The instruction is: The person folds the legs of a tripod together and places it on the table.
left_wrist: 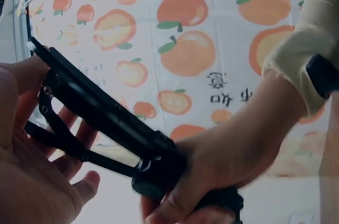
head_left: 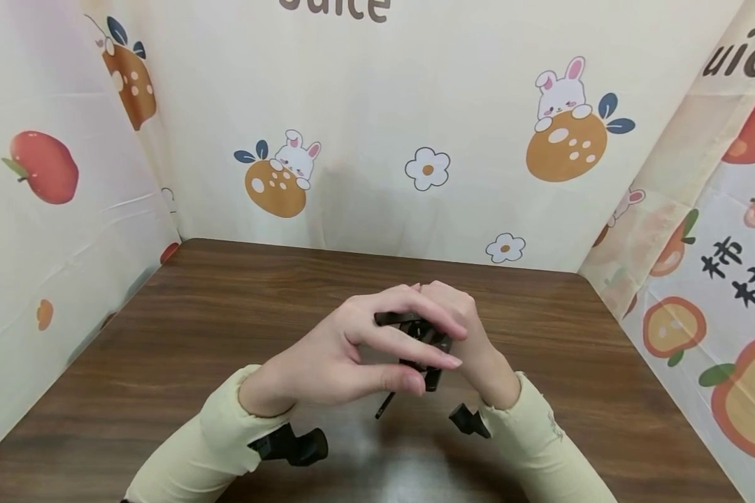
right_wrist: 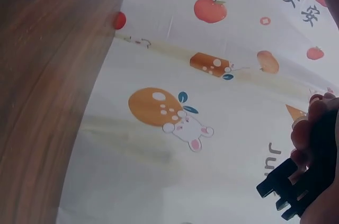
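A black mini tripod with slim folding legs and hinged braces (left_wrist: 106, 113) is held up above the table. My right hand (head_left: 462, 307) grips its thicker end, as the left wrist view shows with thumb and fingers wrapped round it. My left hand (head_left: 358, 349) is around the leg end, its fingers spread and loosely bent. One black leg shows between its fingers in the head view; whether the fingertips touch it I cannot tell. At the right edge of the right wrist view, part of the tripod (right_wrist: 318, 166) appears dark under the right fingers (right_wrist: 302, 134).
Below the hands lies a dark brown wooden table (head_left: 258, 307). Cream fruit-print curtains (head_left: 377, 140) stand behind it and at both sides. Black wrist cameras (head_left: 289, 446) stick out at the cream sleeves (head_left: 191, 454).
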`<state>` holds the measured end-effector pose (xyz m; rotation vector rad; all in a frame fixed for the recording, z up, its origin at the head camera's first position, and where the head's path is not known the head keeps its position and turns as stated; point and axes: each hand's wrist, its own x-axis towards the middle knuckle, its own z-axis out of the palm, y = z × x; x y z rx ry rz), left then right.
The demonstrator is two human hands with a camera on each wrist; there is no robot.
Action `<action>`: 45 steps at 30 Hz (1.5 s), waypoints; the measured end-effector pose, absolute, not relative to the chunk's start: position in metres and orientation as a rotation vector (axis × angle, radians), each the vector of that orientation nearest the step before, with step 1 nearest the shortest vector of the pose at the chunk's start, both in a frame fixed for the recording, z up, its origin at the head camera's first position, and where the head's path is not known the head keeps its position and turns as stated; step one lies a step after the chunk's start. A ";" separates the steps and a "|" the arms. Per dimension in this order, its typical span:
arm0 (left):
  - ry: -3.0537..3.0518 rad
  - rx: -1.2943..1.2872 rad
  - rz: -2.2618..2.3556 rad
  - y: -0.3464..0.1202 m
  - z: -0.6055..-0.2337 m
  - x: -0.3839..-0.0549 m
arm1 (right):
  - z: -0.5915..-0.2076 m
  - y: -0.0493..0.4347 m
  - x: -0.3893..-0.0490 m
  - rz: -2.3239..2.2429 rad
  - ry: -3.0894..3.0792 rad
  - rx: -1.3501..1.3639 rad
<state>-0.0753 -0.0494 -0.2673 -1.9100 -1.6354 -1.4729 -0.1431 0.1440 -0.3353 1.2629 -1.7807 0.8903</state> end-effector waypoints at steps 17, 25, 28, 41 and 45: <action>-1.767 -1.447 -1.313 -0.042 -0.276 -0.069 | -0.323 0.158 -0.145 0.632 -1.780 1.049; -2.041 -1.300 -1.201 -0.043 -0.277 -0.069 | -0.316 0.165 -0.143 0.541 -1.730 0.959; -2.050 -1.255 -1.289 -0.046 -0.274 -0.071 | -0.315 0.164 -0.142 0.524 -1.726 0.936; -2.074 -1.164 -1.602 -0.062 -0.271 -0.087 | -0.310 0.174 -0.144 0.409 -1.788 0.876; -2.085 -1.249 -1.637 -0.065 -0.271 -0.092 | -0.310 0.171 -0.142 0.405 -1.785 0.920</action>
